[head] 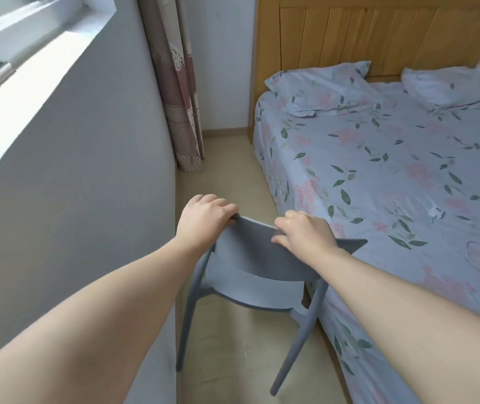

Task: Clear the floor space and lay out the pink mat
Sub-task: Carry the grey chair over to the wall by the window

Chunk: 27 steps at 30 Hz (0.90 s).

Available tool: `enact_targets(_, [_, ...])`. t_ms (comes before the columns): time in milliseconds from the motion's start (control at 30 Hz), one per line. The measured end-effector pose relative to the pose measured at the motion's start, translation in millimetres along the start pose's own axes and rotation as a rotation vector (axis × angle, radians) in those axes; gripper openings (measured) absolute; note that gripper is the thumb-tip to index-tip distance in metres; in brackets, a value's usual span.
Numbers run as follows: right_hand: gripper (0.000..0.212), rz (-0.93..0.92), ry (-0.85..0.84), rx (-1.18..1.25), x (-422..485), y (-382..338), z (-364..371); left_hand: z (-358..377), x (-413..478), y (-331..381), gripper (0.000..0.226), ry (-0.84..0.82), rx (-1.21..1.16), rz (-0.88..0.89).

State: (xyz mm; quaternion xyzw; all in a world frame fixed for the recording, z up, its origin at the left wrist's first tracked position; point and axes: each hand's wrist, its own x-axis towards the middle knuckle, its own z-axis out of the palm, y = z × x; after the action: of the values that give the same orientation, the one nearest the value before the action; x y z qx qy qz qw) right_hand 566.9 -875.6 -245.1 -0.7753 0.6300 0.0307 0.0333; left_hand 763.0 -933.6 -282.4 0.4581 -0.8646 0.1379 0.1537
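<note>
On the narrow beige tiled floor (227, 170) between grey wall (102, 185) and floral-sheeted bed (393, 170) is a grey plastic chair (250, 287). The left hand (201, 220) and right hand (305, 231) grip its backrest top, fingers curled over.

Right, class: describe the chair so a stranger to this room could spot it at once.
Find the floral-sheeted bed; a strip of floor runs between it and the grey wall. There is the chair, left hand and right hand gripping its backrest: plain blue-grey with slim legs, unlike that bed and the patterned curtain.
</note>
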Motion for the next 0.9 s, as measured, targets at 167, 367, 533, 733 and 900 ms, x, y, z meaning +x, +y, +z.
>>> enact_targets(167, [0.022,0.103,-0.013,0.051,19.0,-7.8,-0.5,-7.4,3.7,11.5,0.062,-0.197,-0.909,-1.02])
enact_targets(367, [0.03,0.111,0.006,0.155,36.0,-43.9,8.9,-18.4,28.8,19.1,0.078,-0.453,-1.678,-1.28])
enact_targets(533, [0.026,0.165,-0.156,0.196,44.7,-42.1,13.3,2.2,24.9,0.1,0.076,-0.35,-1.646,-1.341])
enact_targets(733, [0.016,0.19,-0.343,0.226,40.7,-12.5,17.7,9.4,26.1,20.5,0.099,-0.353,-1.641,-1.38])
enact_targets(900, [0.018,0.145,-0.27,0.163,46.0,-6.3,16.7,18.3,42.9,19.2,0.093,-0.202,-1.675,-1.377])
